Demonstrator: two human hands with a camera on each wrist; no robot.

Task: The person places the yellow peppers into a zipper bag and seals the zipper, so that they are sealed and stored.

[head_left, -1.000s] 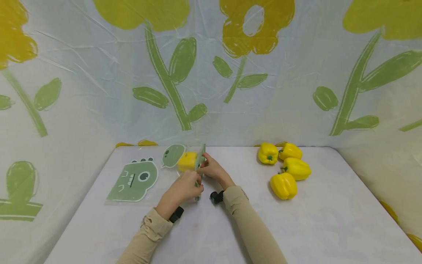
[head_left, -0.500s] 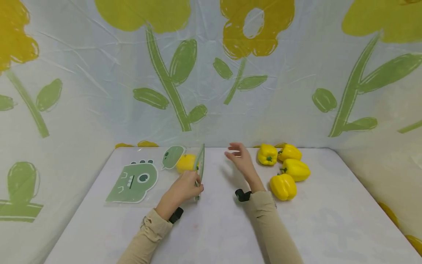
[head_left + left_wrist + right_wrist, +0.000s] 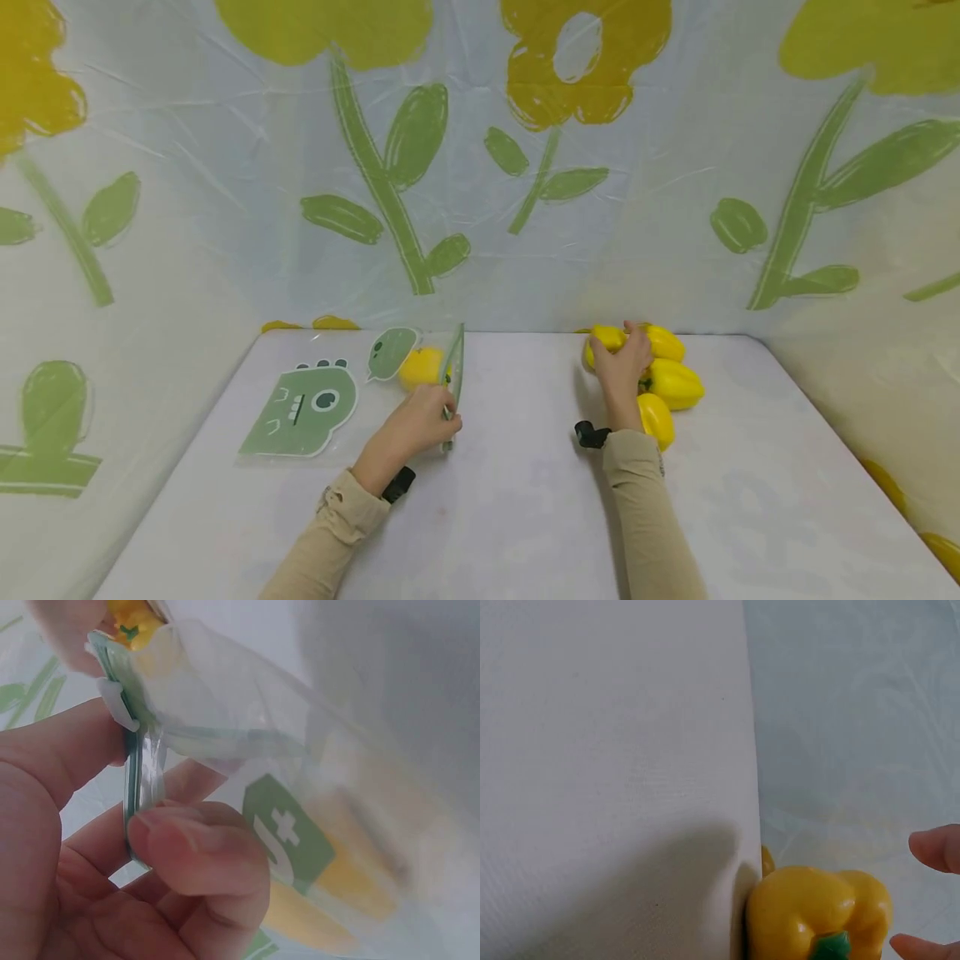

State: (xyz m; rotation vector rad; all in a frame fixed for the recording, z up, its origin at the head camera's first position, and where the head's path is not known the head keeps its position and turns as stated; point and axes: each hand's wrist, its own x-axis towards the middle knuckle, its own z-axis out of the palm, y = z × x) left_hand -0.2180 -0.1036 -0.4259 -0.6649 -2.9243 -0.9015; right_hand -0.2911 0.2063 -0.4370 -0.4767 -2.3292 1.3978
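At the left of the table lies a clear zip bag with a green dinosaur print. My left hand pinches its green-edged mouth between thumb and fingers; the left wrist view shows that edge standing up. One yellow bell pepper is inside, near the mouth. On the other side, my right hand reaches over the back-left yellow bell pepper. In the right wrist view, two fingertips stand spread beside that pepper, with a gap visible between them and it.
Three more yellow bell peppers lie close together on the right of the white table, partly hidden behind my right hand. A flower-printed cloth rises just behind the table's back edge. A small black wrist camera sits on the right cuff.
My right hand has left the bag's mouth and moved right to the back-left bell pepper. My left hand has stayed on the bag.
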